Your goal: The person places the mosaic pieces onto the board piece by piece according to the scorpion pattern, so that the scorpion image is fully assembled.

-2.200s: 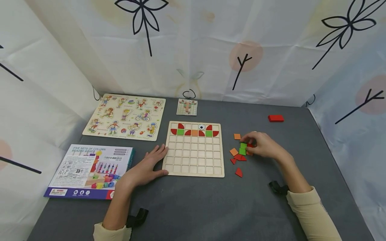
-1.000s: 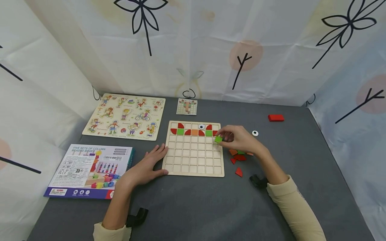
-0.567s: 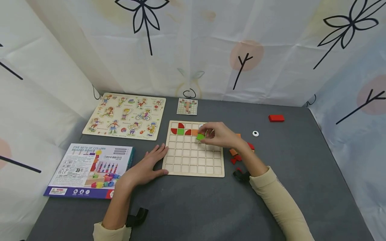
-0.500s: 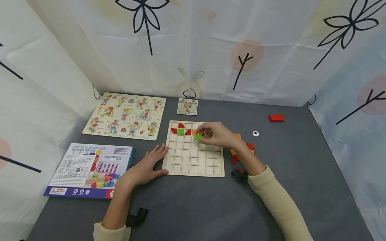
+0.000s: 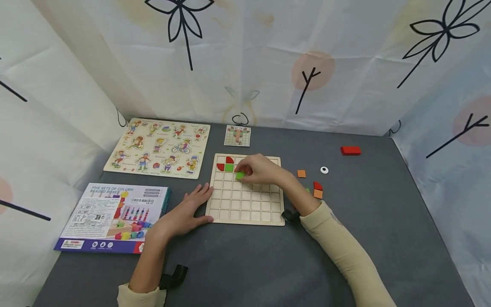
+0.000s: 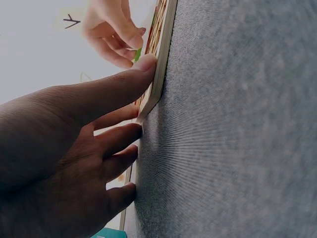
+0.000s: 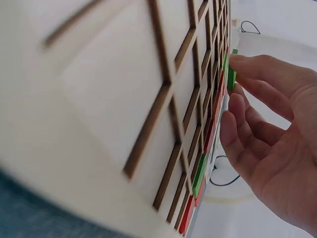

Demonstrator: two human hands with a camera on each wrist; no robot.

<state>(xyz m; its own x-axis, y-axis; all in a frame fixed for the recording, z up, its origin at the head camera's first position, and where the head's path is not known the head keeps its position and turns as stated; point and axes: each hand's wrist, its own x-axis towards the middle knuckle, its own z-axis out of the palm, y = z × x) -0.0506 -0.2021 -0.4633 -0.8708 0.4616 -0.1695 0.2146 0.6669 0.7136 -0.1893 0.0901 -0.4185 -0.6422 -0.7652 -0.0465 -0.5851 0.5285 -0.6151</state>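
Between thumb and fingertips, my right hand [image 5: 261,170] pinches a green square tile [image 5: 240,175] close over the upper left part of the gridded wooden board [image 5: 245,207]. From the right wrist view, the green tile [image 7: 232,78] appears tilted, near the far tiles. Red quarter-round tiles [image 5: 220,166] and a green tile [image 5: 229,168] lie in the board's top two rows; my right hand hides others there. My left hand [image 5: 183,219] rests at the board's left edge with fingers spread, its thumb [image 6: 119,89] against the near corner.
Right of the board lie an orange tile [image 5: 301,173], a red tile [image 5: 317,186] and a white ring-like eye piece [image 5: 324,170]. A red block [image 5: 350,150] sits farther back. A pattern card [image 5: 237,135], a picture puzzle board [image 5: 157,147] and a printed box [image 5: 92,217] stand behind and left.
My right hand has taken a green tile from the loose pile and carried it left across the board. The white eye piece has come into view on the table. My left hand stays put.
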